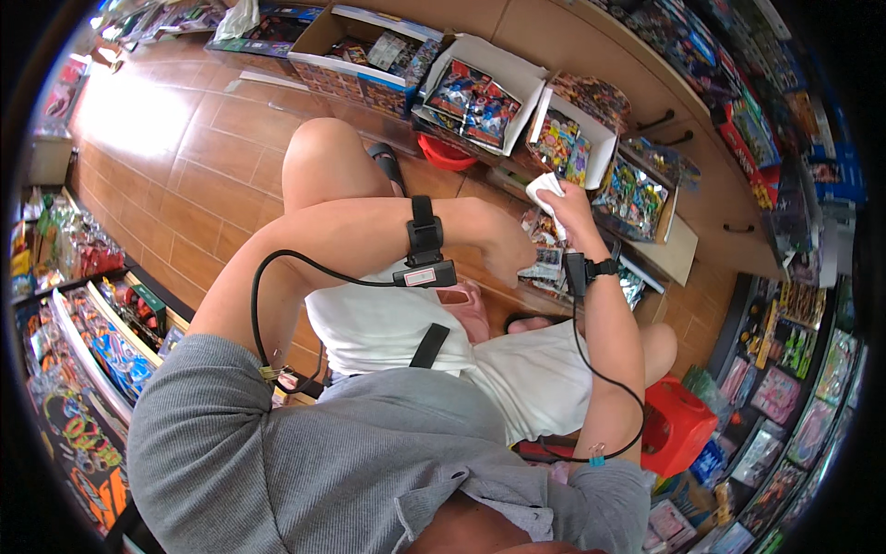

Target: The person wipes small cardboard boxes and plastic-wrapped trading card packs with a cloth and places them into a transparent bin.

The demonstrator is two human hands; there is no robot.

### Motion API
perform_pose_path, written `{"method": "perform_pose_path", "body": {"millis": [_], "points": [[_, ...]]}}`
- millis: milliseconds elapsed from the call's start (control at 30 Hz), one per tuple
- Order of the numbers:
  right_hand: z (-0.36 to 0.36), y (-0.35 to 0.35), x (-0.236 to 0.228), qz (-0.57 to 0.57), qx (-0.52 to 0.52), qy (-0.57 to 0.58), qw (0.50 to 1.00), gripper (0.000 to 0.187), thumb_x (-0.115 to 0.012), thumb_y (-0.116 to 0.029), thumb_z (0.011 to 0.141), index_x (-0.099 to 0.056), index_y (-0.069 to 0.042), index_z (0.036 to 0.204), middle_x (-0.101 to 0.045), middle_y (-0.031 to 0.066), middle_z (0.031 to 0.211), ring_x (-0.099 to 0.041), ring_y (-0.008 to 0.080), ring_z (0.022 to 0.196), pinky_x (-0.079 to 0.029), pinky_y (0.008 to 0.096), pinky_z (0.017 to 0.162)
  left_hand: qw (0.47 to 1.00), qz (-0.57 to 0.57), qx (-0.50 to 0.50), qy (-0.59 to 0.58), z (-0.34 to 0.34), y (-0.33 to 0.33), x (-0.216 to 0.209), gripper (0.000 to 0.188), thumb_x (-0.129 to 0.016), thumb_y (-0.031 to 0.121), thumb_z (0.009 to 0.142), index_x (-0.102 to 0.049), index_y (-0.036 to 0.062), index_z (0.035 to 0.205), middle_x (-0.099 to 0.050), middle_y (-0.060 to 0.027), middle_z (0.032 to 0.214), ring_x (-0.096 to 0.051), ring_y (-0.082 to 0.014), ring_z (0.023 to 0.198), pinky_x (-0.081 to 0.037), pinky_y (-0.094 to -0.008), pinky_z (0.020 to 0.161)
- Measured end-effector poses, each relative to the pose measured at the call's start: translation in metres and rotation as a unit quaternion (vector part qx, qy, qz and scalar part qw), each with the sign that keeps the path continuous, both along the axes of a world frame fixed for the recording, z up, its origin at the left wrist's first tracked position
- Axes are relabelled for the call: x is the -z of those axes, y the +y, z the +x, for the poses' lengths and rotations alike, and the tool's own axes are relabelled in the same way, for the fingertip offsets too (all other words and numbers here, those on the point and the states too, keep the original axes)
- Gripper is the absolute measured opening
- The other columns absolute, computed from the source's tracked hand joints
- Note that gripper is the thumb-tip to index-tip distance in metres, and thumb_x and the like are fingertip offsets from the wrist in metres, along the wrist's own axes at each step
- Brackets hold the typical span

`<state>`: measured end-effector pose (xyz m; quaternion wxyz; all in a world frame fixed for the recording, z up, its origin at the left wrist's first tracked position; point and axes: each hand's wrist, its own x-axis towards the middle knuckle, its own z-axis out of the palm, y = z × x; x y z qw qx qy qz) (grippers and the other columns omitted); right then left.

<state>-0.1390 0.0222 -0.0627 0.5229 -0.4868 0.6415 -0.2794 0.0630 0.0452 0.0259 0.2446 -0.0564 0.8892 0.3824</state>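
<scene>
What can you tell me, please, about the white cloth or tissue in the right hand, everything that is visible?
The white cloth or tissue is plain and soft-looking, folded or bunched into a small wad; whether fabric or paper, I cannot tell. The right hand grips it, the fingers hiding part of it. In the picture it appears just left of those fingers, beside an open box of colourful packets; whether it touches the box is unclear.

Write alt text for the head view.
A person's right hand holds a white cloth or tissue near open boxes of colourful packets; the left hand is close to more packets, its grip unclear. Packaged goods flank the brown tiled floor.
</scene>
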Motion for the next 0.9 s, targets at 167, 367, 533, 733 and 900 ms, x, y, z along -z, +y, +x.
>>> {"method": "perform_pose_path", "body": {"millis": [167, 367, 533, 733, 900], "points": [[-0.068, 0.022, 0.056, 0.097, -0.021, 0.036, 0.994, 0.04, -0.08, -0.025, 0.078, -0.071, 0.008, 0.098, -0.073, 0.0105, 0.087, -0.066, 0.0168, 0.07, -0.051, 0.0321, 0.062, 0.989, -0.136, -0.029, -0.044, 0.006, 0.002, -0.014, 0.034, -0.06, 0.029, 0.089, -0.071, -0.0013, 0.101, -0.071, -0.023, 0.103, -0.068, -0.0394, 0.097, -0.054, -0.047, 0.082], [-0.157, 0.069, 0.136, 0.128, 0.121, 0.224, 0.959, 0.058, -0.075, -0.045, 0.076, -0.071, 0.01, 0.093, -0.071, 0.0227, 0.093, -0.069, 0.0317, 0.086, -0.05, 0.0489, 0.073, 0.988, -0.131, -0.059, -0.057, 0.001, -0.005, -0.012, 0.037, -0.058, 0.028, 0.092, -0.066, 0.0007, 0.116, -0.069, -0.0205, 0.113, -0.065, -0.039, 0.108, -0.051, -0.0477, 0.092], [-0.181, 0.116, 0.174, 0.164, 0.042, 0.303, 0.938, 0.058, -0.076, -0.046, 0.075, -0.072, 0.009, 0.093, -0.071, 0.0261, 0.095, -0.069, 0.0419, 0.089, -0.052, 0.0484, 0.079, 0.985, -0.144, -0.015, -0.09, -0.018, -0.003, 0.002, 0.038, -0.058, 0.03, 0.094, -0.064, 0.0012, 0.118, -0.068, -0.0207, 0.114, -0.063, -0.0394, 0.11, -0.05, -0.049, 0.095], [-0.162, 0.125, 0.197, 0.137, -0.08, 0.327, 0.932, 0.06, -0.072, -0.044, 0.08, -0.067, 0.011, 0.103, -0.068, 0.0256, 0.107, -0.067, 0.0357, 0.1, -0.051, 0.0457, 0.089, 0.989, -0.116, -0.001, -0.092, -0.04, -0.005, 0.005, 0.038, -0.057, 0.031, 0.094, -0.062, -0.0001, 0.115, -0.068, -0.0207, 0.113, -0.064, -0.0393, 0.109, -0.05, -0.0496, 0.094], [-0.142, 0.121, 0.214, 0.146, -0.095, 0.325, 0.93, 0.048, -0.073, -0.035, 0.08, -0.066, 0.011, 0.093, -0.066, 0.0276, 0.101, -0.067, 0.0356, 0.092, -0.052, 0.0453, 0.08, 0.987, -0.137, 0.021, -0.078, -0.047, -0.008, 0.015, 0.034, -0.055, 0.028, 0.095, -0.063, 0.0007, 0.113, -0.068, -0.0205, 0.113, -0.064, -0.0391, 0.108, -0.05, -0.0494, 0.094]]}}
